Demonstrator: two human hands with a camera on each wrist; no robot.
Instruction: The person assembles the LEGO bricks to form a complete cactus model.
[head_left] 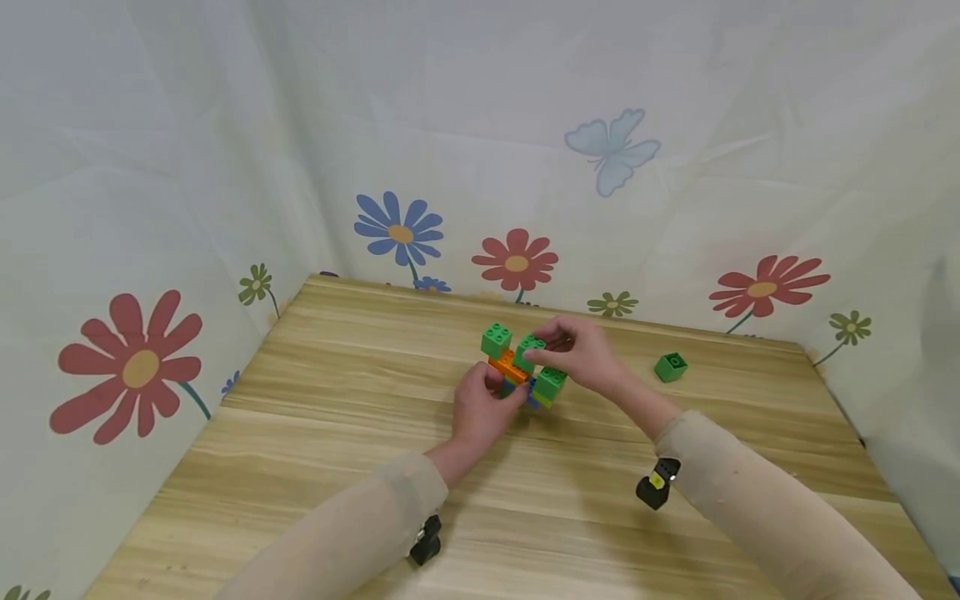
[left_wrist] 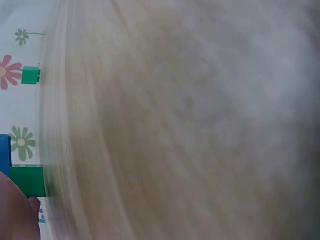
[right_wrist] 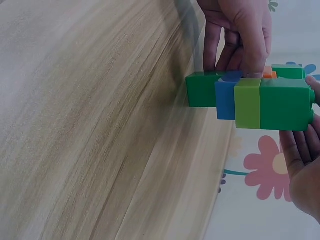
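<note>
A toy-brick build stands on the table, my left hand (head_left: 483,408) gripping it low on its near side. An orange brick (head_left: 508,367) forms a layer there, with a green block (head_left: 495,340) on its far left end. My right hand (head_left: 583,357) pinches another green block (head_left: 527,353) at the top, thumb in front and fingers behind. In the right wrist view, a lower green block (right_wrist: 202,91), a blue brick (right_wrist: 226,100), a lime brick (right_wrist: 247,105) and a green block (right_wrist: 285,105) line up in a stack. My left fingers hide part of the build.
One loose green block (head_left: 671,367) lies on the wooden table (head_left: 337,417), to the right of the hands. Behind the table hangs a white cloth (head_left: 465,125) printed with flowers and a butterfly. Black wrist devices sit under both sleeves.
</note>
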